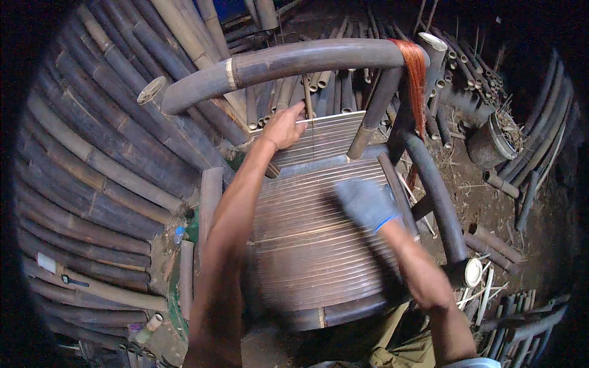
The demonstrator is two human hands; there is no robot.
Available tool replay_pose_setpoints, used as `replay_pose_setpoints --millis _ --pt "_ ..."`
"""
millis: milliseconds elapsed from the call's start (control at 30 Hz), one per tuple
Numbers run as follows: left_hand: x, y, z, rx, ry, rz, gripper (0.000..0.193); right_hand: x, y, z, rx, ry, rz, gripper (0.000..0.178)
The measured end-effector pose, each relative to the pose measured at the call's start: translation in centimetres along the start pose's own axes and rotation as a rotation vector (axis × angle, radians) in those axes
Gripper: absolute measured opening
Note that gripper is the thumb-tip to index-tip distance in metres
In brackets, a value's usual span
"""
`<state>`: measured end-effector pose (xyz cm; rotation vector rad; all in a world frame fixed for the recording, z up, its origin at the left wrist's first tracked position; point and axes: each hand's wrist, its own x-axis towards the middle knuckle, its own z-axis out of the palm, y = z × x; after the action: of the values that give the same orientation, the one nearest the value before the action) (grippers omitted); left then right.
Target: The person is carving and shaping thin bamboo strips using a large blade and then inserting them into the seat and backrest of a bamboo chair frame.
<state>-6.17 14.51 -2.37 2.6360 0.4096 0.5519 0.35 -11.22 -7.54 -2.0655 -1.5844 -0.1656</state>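
A dark bamboo armchair (307, 61) stands in front of me, with a slatted seat (319, 257) and a backrest of thin pale slats (325, 136). At the backrest's top edge my bare left hand (284, 127) is closed around the uppermost slat. Right beside its fingertips rises a thin upright bamboo stick (308, 98). My right hand (365, 201), in a grey glove with a blue cuff, hovers over or rests on the seat's right side. Motion blur smears its fingers, and I cannot make out anything in them. Orange cord (414, 80) hangs over the curved top rail at the right.
Long dark bamboo poles (92, 165) lie stacked on the left. A bucket of shavings (494, 141) stands to the right, near more curved poles (546, 129). Cut bamboo tubes (466, 67) are piled at the back right. A wristwatch (75, 281) lies on the left poles.
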Motion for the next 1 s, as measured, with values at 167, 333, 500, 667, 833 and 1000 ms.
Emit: replay_pose_setpoints --millis 167,333,500,667,833,1000 --pt "0.1 -3.9 -0.1 -0.018 0.03 0.043 0.04 1.8 -6.0 2.1 0.134 0.075 -0.158 0.029" --pt "0.9 -1.0 1.0 0.051 -0.03 -0.019 0.039 -2.3 3.2 -1.9 0.204 -0.14 0.323 0.046" --pt "0.2 -2.6 0.0 -0.075 0.081 -0.009 0.046 -8.4 -7.1 -1.9 0.054 0.374 0.297 0.037" --pt "-2.7 1.7 5.5 0.267 0.458 0.058 0.09 -26.1 -15.2 -6.3 0.331 -0.399 -0.083 0.025" --pt "-11.7 3.8 10.6 0.756 0.131 0.2 0.071 -24.2 -9.9 -12.5 -0.006 -0.233 0.458 0.065" --pt "-17.7 9.0 12.5 0.614 -0.337 0.102 0.053 -23.4 1.5 -4.4 -0.092 -0.096 0.72 0.047"
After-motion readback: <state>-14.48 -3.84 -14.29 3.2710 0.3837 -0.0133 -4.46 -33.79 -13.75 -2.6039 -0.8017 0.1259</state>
